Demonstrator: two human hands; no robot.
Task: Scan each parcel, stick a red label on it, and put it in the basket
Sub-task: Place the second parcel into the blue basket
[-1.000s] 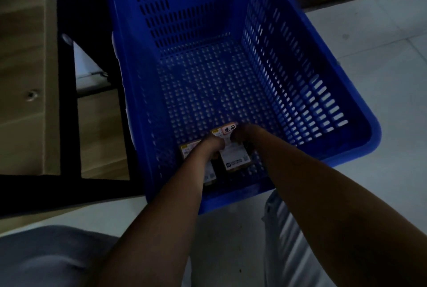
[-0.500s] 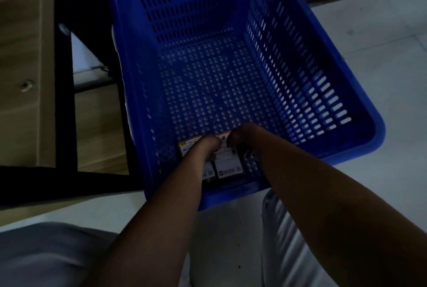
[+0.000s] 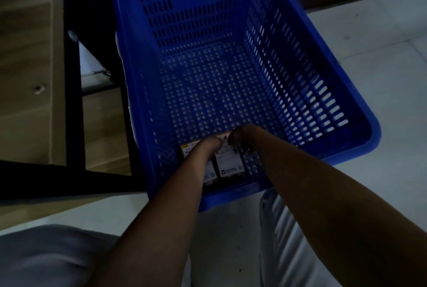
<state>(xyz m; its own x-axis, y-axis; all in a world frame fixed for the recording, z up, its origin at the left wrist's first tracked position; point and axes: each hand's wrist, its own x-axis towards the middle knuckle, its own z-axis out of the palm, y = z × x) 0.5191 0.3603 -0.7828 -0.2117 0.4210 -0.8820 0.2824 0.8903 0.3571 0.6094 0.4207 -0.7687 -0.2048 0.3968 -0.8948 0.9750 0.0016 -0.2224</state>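
Both hands down inside the blue basket (image 3: 298, 74), at its near end, close together on the floor of it. Two parcels (image 3: 227, 164) lie flat there, side by side and touching, white printed labels facing up.

Left hand (image 3: 211, 147) sits over the left parcel — the forearm covers most of it, only the far-left corner and a near strip show. Right hand (image 3: 240, 135) is at the far edge of the right parcel, fingers curled down over that edge. Whether either hand actually grips a parcel or just rests on it — cannot tell; the fingers are hidden under the knuckles and the shot is very dark.

Can't make out a red label on either parcel in this light.

The rest of the basket floor is bare perforated plastic. The basket stands on a pale tiled floor (image 3: 381, 55), a handle slot in its far wall. Left of it is a black metal frame (image 3: 74, 92) with light wood panels (image 3: 25, 55). Grey cloth (image 3: 41, 256) at bottom left, a pale ribbed thing (image 3: 284, 240) at bottom centre, under the right forearm.
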